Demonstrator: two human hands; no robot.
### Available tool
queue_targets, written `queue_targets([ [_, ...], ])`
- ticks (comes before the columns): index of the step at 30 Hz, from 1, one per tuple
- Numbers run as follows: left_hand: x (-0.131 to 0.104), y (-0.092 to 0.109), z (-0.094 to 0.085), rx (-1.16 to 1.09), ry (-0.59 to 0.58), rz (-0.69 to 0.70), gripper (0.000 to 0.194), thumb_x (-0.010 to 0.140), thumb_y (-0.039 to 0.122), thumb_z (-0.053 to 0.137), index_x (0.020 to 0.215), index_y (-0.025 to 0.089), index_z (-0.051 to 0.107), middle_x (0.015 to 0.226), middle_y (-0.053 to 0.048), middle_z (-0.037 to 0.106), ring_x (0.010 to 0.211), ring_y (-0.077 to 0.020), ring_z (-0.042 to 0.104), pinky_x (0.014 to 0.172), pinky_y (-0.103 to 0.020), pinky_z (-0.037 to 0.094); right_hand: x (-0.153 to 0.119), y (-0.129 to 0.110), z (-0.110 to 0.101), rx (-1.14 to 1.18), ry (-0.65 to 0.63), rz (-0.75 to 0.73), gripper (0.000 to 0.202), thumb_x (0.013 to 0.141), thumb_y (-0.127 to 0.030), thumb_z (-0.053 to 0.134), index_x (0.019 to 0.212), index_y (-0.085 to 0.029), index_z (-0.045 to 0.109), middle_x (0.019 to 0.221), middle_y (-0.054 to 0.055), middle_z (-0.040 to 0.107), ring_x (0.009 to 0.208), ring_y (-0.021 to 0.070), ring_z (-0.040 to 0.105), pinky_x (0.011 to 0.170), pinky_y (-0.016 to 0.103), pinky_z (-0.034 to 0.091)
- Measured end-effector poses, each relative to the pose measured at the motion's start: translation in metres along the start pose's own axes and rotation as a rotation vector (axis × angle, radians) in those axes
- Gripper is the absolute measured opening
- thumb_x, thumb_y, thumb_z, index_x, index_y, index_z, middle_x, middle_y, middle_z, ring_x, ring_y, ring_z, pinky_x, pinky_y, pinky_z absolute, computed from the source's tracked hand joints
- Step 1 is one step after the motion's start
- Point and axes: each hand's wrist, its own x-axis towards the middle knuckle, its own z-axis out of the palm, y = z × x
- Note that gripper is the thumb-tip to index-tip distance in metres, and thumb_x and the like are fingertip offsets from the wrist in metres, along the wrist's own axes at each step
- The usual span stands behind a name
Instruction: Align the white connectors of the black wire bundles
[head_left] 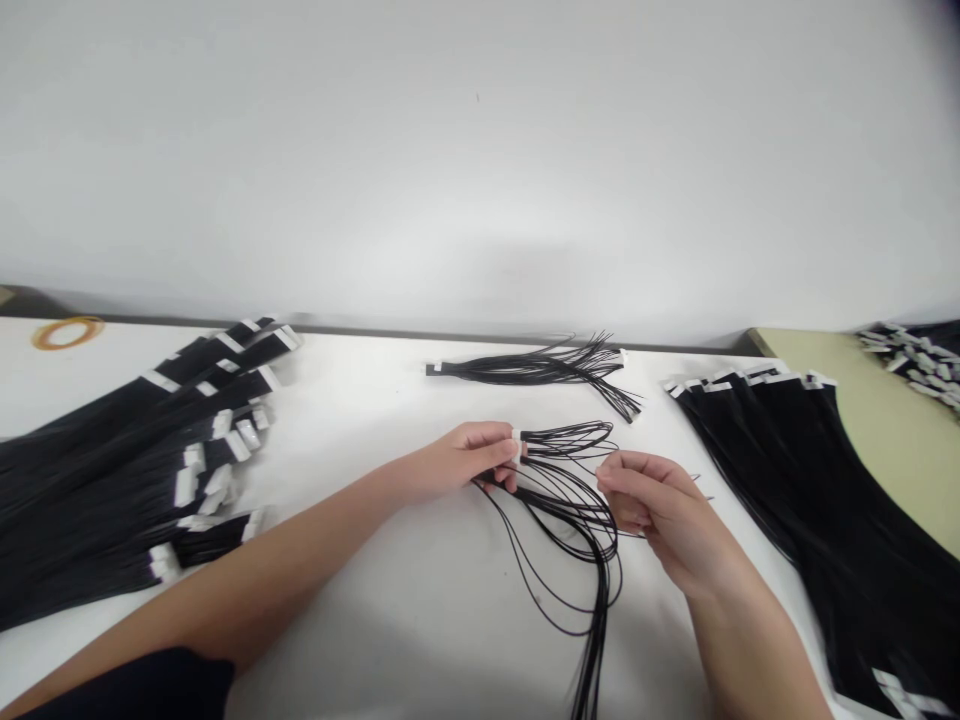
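Note:
My left hand (484, 455) pinches a white connector (517, 446) in the middle of the table. Thin black wires (574, 490) run from it in loops to the right, and a bunch of them hangs down toward me. To the right of these loops, my right hand (645, 495) has its thumb and forefinger pressed together. Thin wire ends poke out past that hand, but what sits between its fingertips is too small to make out. Beyond both hands lies another black wire harness (517, 365), with a connector at its left end and loose wires fanning out at its right.
On the left lies a wide pile of black wire harnesses (97, 470) with white connectors. More black harnesses (795, 480) cover the right side, over a pale green surface (892, 440). A yellow-orange ring of wire (67, 332) lies far left. A white wall (480, 180) stands behind the table.

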Motion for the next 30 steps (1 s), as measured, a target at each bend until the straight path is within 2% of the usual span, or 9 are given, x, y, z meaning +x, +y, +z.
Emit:
queue_targets([
  [4, 0.0, -0.002, 0.0, 0.0, -0.001, 0.011, 0.032, 0.087, 0.047, 0.046, 0.078, 0.016, 0.051, 0.068, 0.003, 0.043, 0.077, -0.0137, 0.058, 0.062, -0.024, 0.038, -0.001, -0.002, 0.001, 0.034, -0.011, 0.027, 0.027, 0.066, -0.031, 0.072, 0.057, -0.014, 0.053, 0.046, -0.008, 0.021, 0.045, 0.0045, 0.014, 0.046, 0.023, 0.01],
  [10, 0.001, -0.004, 0.0, 0.007, 0.003, 0.016, 0.032, 0.087, 0.046, 0.047, 0.078, 0.016, 0.051, 0.068, 0.003, 0.043, 0.077, -0.0144, 0.059, 0.063, -0.024, 0.04, 0.0, -0.002, 0.003, -0.048, 0.041, -0.021, 0.027, 0.064, -0.031, 0.071, 0.054, -0.014, 0.052, 0.047, -0.008, 0.022, 0.046, 0.0044, 0.015, 0.047, 0.024, 0.008],
  [15, 0.0, -0.003, 0.0, 0.029, 0.005, 0.026, 0.031, 0.086, 0.046, 0.048, 0.078, 0.016, 0.052, 0.068, 0.003, 0.044, 0.078, -0.0135, 0.059, 0.064, -0.024, 0.04, 0.004, 0.001, -0.003, -0.011, -0.015, 0.026, 0.027, 0.062, -0.031, 0.072, 0.054, -0.015, 0.052, 0.045, -0.008, 0.022, 0.044, 0.0043, 0.015, 0.045, 0.024, 0.009],
  [23, 0.0, -0.004, 0.001, 0.015, 0.029, 0.017, 0.03, 0.086, 0.046, 0.048, 0.083, 0.017, 0.055, 0.066, 0.003, 0.043, 0.075, -0.0135, 0.059, 0.062, -0.023, 0.041, 0.011, 0.007, -0.007, 0.058, -0.085, 0.075, 0.027, 0.066, -0.029, 0.069, 0.053, -0.016, 0.05, 0.044, -0.009, 0.019, 0.043, 0.0044, 0.013, 0.047, 0.023, 0.017],
  [30, 0.001, -0.003, 0.001, 0.036, 0.037, 0.025, 0.031, 0.086, 0.046, 0.048, 0.079, 0.016, 0.054, 0.067, 0.003, 0.044, 0.077, -0.0148, 0.059, 0.063, -0.024, 0.041, 0.013, 0.01, -0.003, 0.056, -0.061, 0.056, 0.028, 0.067, -0.028, 0.067, 0.054, -0.017, 0.045, 0.046, -0.009, 0.017, 0.044, 0.0053, 0.013, 0.047, 0.022, 0.022],
])
